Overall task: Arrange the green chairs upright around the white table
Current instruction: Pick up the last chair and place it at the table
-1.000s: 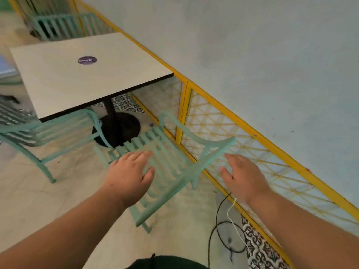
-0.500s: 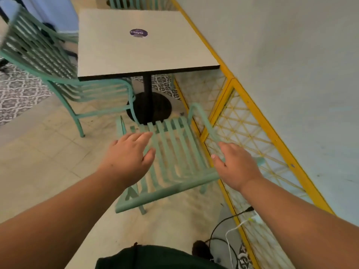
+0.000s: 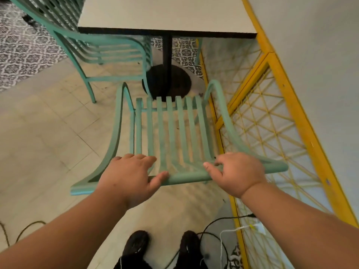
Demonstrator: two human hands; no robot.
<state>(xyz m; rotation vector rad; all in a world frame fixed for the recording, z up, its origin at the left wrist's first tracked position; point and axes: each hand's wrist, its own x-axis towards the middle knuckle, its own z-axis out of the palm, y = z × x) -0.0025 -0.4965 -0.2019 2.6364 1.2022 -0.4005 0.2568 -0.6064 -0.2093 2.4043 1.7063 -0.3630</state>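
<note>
A green slatted chair [image 3: 174,131] stands in front of me, facing the white table [image 3: 163,14]. I look down over its backrest onto the seat slats. My left hand [image 3: 130,175] grips the backrest's top rail, fingers over the front and thumb along the rail. My right hand [image 3: 239,173] holds the same rail further right, fingers curled over it. A second green chair [image 3: 101,49] stands upright at the table's left side, its seat partly under the tabletop.
A yellow lattice fence [image 3: 272,117] runs close along the chair's right side, with a grey wall behind it. The table's black post and round base [image 3: 167,80] stand just beyond the seat. Cables [image 3: 219,228] lie on the floor by my shoes [image 3: 136,243].
The view has swung to face the chair squarely from behind. Both hands came down from hovering over the chair onto its top rail and closed on it.
</note>
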